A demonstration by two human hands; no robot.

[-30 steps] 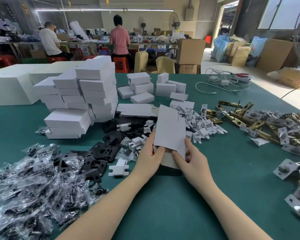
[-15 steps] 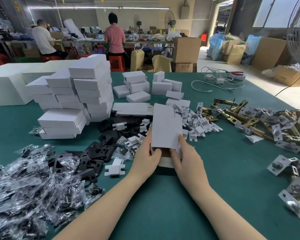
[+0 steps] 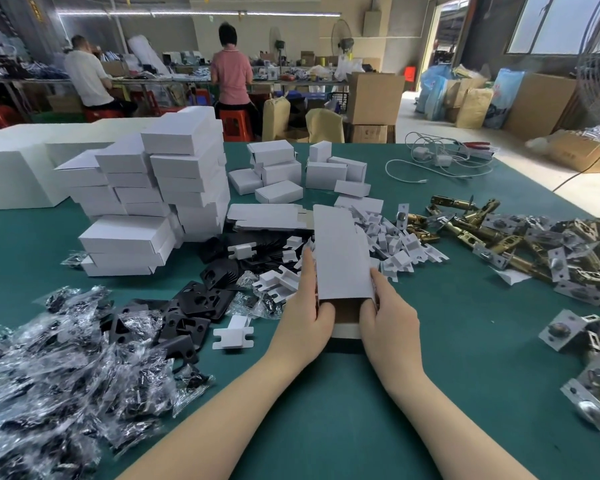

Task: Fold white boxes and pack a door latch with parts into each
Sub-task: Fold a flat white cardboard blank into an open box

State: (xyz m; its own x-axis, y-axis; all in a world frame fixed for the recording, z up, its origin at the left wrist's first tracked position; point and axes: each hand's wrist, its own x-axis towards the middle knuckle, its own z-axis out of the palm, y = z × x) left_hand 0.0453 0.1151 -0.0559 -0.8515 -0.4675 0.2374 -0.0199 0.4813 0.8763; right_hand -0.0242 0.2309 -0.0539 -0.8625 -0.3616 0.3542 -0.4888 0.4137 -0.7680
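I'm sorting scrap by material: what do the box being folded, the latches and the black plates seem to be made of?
Box: thin matte white card, brown inside where it gapes open. Latches: metal, shiny brass-coloured bodies with dull silvery faceplates. Black plates: flat with cut holes, matte black; painted metal or plastic, cannot tell which.

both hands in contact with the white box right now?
Touching. The head view shows the left hand and right hand gripping opposite sides of the white box, thumbs at its open near end.

White cable point(image 3: 440, 164) (coiled) beside red pliers point(image 3: 477, 145)
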